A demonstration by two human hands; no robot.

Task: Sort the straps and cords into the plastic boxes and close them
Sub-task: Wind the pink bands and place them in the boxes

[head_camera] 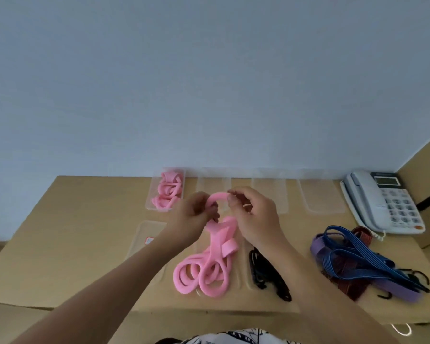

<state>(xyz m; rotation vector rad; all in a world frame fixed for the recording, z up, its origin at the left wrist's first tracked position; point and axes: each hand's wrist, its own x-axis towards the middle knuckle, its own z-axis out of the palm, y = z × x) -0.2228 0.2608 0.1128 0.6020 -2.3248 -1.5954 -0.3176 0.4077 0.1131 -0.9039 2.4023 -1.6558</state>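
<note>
On the table (90, 232) we see the far-left box (157, 194) already holding pink straps; our left hand (191, 219) and right hand (256, 219) both pinch a pink strap (217, 196) above its loose coils; those could snag and spill while we fold it.

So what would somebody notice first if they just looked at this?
Probably the bright pink strap in the middle of the table, with the left hand and right hand pinching its top loop. Behind it on the left, a clear box already holds more pink straps. On the right lie tangled blue cords near a white telephone.
</note>
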